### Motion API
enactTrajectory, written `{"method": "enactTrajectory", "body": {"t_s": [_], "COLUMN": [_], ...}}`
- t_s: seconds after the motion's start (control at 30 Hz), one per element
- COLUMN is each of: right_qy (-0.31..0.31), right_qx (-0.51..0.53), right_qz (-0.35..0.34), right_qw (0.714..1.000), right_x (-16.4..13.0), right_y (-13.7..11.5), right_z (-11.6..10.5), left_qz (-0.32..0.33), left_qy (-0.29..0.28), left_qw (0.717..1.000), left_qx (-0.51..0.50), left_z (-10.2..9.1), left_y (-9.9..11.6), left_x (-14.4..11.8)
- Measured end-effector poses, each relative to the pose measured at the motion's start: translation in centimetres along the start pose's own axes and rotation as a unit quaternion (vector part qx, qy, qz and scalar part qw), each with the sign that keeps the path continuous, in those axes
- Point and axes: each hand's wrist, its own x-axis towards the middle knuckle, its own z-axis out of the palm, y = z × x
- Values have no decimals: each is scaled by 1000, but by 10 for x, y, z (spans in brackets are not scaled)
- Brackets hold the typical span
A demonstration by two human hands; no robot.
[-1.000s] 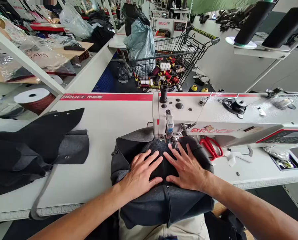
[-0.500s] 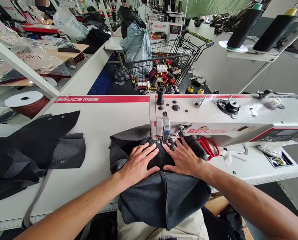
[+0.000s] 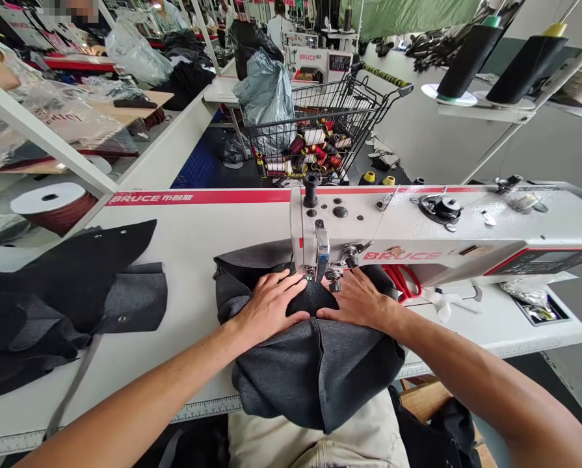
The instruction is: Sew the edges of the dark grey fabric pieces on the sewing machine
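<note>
the dark grey fabric piece (image 3: pixel 315 370) hangs off the near edge of the table (image 3: pixel 198 247) over my lap, and its far end lies under the head of the sewing machine (image 3: pixel 417 234). my left hand (image 3: pixel 271 305) lies flat on the cloth, fingers spread and pressing down, fingertips just short of the presser foot (image 3: pixel 311 275). my right hand (image 3: pixel 359 300) lies flat beside it, also open with fingers spread, touching the cloth just right of the foot. a dark wedge of the fabric shows between the two hands, which sit close but do not touch each other. red-handled scissors (image 3: pixel 402 281) lie on the table just beyond my right hand, partly under the machine arm. well to the left on the table lies a pile of dark cut pieces (image 3: pixel 71 292). farther off, past the table, stands a wire cart (image 3: pixel 320 130) with thread cones in it, and two black thread cones (image 3: pixel 495 52) stand on a stand at the upper right.
</note>
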Motion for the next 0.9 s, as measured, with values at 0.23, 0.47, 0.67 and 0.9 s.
{"method": "enactTrajectory", "body": {"t_s": [0.23,0.47,0.67,0.9], "right_qy": [-56,-96,-79,-176], "right_qx": [-31,-44,-47,80], "right_qz": [3,28,-37,-174], "right_qw": [998,994,995,966], "right_x": [9,16,11,-40], "right_y": [3,7,-3,-41], "right_z": [-10,-19,-28,-52], "left_qz": [10,13,76,157], "left_qy": [-16,-17,1,-154], "left_qw": [1000,1000,997,975], "left_qx": [18,14,14,-36], "left_z": [-3,-5,-12,-52], "left_y": [-6,-10,-6,61], "left_x": [7,11,12,-26]}}
